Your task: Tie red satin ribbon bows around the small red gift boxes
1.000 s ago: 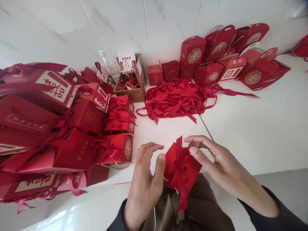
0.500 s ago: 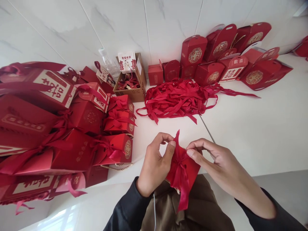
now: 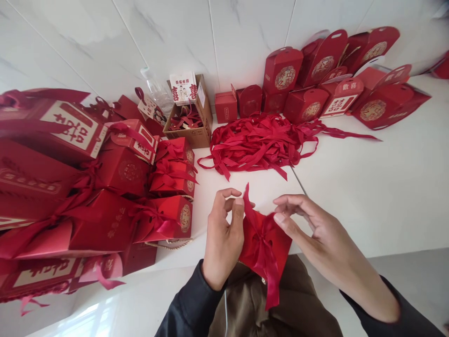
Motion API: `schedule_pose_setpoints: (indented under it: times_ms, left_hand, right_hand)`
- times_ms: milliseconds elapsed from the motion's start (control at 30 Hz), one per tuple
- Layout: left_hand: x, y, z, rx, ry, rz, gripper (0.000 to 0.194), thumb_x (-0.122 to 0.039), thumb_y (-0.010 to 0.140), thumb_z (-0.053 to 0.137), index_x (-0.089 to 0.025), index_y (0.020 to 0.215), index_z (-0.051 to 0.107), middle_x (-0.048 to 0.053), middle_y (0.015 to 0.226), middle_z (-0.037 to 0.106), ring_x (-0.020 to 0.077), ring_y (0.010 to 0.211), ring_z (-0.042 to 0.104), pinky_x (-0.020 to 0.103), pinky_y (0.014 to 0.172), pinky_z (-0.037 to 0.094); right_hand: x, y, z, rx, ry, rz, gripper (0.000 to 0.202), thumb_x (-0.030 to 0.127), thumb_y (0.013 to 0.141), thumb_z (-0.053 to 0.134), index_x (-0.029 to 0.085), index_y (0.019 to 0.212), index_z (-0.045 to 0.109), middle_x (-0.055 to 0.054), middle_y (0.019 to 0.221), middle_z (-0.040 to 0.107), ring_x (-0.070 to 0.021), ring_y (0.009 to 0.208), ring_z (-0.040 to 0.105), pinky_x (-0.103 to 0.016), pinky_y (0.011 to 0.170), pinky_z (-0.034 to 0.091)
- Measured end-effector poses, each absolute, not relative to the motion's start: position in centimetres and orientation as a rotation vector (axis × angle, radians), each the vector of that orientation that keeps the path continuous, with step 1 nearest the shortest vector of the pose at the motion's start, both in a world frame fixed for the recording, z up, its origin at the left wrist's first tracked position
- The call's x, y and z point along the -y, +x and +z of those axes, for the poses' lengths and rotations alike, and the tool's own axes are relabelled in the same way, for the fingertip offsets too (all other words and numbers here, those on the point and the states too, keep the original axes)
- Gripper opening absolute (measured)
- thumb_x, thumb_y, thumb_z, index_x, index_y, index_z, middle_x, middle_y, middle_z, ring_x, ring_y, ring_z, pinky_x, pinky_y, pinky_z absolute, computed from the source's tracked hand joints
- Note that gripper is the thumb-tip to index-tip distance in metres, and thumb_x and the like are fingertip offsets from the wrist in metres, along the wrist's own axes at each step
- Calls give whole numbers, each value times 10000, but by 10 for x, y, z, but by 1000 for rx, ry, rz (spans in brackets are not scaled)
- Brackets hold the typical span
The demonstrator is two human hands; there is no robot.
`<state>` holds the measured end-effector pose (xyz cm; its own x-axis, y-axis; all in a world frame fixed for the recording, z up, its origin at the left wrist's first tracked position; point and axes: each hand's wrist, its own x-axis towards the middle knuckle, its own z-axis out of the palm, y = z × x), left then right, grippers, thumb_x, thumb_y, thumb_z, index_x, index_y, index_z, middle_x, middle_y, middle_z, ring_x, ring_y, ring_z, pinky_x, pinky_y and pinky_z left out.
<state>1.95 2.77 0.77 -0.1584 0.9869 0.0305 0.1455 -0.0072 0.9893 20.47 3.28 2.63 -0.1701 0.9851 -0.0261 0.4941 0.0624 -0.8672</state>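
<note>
While between left hand [image 3: 223, 239] and right hand [image 3: 317, 234], red box [image 3: 280, 241] with bow [image 3: 263, 234].

Hand and ribbon positions changed near the worktop's [image 3: 351, 201] front edge.
Left hand [image 3: 224, 234], spread beside the gift box [image 3: 280, 245] one second ago, has moved farther in from that edge and now stands at the upper ribbon tail [image 3: 247, 199], which has tilted left. Lower ribbon tail [image 3: 273, 285] has swung slightly right. Right hand [image 3: 317, 238] has parted its thumb and forefinger since half a second ago.

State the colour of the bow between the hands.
The bow is deep red, clearest in the head view.
</note>
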Motion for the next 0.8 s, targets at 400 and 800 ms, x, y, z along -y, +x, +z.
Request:
schedule_pose_setpoints:
  times_ms: [400, 800]
  left_hand:
    - [10, 13, 16, -1521, 1718, 1060, 260, -217, 1002, 555, -240, 1259, 520, 67, 1288, 586, 198, 1276, 526, 354, 1085, 418]
    - [15, 18, 8, -1631, 1621, 1140, 192, -229, 1039, 488, -263, 1223, 532, 47, 1225, 627, 185, 1189, 585, 343, 1018, 458]
  right_hand:
    - [-5, 204, 27, 2164, -1266, 834, 102, 260, 1043, 517, 276, 958, 572, -31, 944, 622, -251, 912, 583, -405, 791, 482]
    - [-6, 214, 45, 2045, -1256, 1147, 155, 388, 1081, 490, 327, 1058, 631, -7, 1040, 651, -204, 936, 644, -349, 886, 533]
